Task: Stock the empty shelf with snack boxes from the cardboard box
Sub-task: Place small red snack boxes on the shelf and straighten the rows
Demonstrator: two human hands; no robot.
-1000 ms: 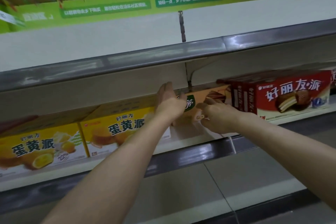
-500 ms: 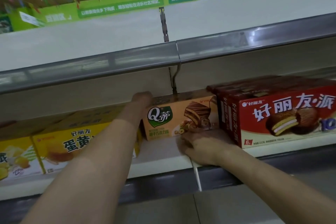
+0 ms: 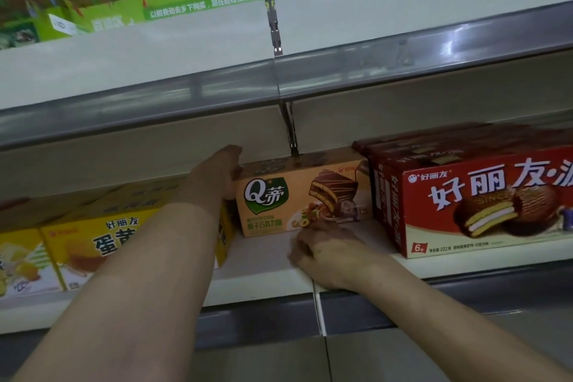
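Observation:
An orange Q-brand snack box (image 3: 279, 195) stands on the white shelf (image 3: 260, 260), in the gap between the yellow boxes and the red boxes. My left hand (image 3: 217, 174) grips the box's upper left end, and its fingers are hidden behind that corner. My right hand (image 3: 325, 248) rests on the shelf in front of the box. Its fingers are curled and its knuckles touch the box's lower front edge. The cardboard box is out of view.
Yellow egg-pie boxes (image 3: 102, 239) fill the shelf to the left and red chocolate-pie boxes (image 3: 480, 195) stand on the right. The bare white upper shelf (image 3: 186, 49) hangs just above with a grey price rail (image 3: 372, 71). A steel bracket (image 3: 290, 130) sits above the orange box.
The orange box went from being held in both hands into the gap on the shelf. My right hand dropped to the shelf at its lower edge, and my left hand slid to its left end.

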